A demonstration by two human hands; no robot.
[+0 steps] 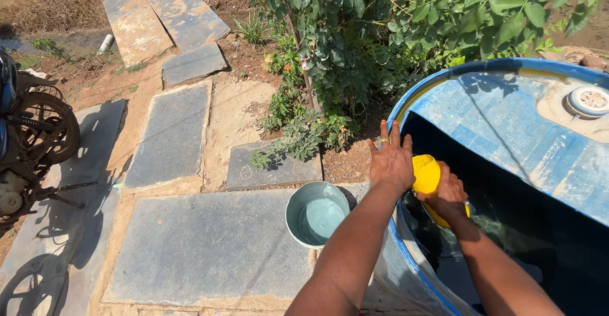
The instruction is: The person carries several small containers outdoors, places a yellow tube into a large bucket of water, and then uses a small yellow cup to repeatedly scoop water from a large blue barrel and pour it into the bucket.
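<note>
Outdoor yard, strong sun, hard shadows. The person stands at a large blue barrel (507, 126) lying with a wide opening cut in its top; dark water shows inside.

Left hand (391, 162) rests flat on the barrel's rim, palm down, fingers (384, 133) straight and close together, pinching nothing. A ring shows on one finger.

Right hand (449, 192) reaches into the opening, fingers curled around a yellow mug (426, 175). The mug sits just inside the rim, low over the water, right beside the left hand. Whether its bottom touches the water cannot be told.

On the ground just left of the barrel, under the left forearm, stands a grey metal bucket (316, 214), upright, with a little water in the bottom.

Ground is grey stone slabs (203, 246) set in sandy soil. A leafy green bush (380, 37) grows behind the barrel and bucket. At far left, part of a parked motorcycle (32, 138), its shadow thrown across the slabs.
</note>
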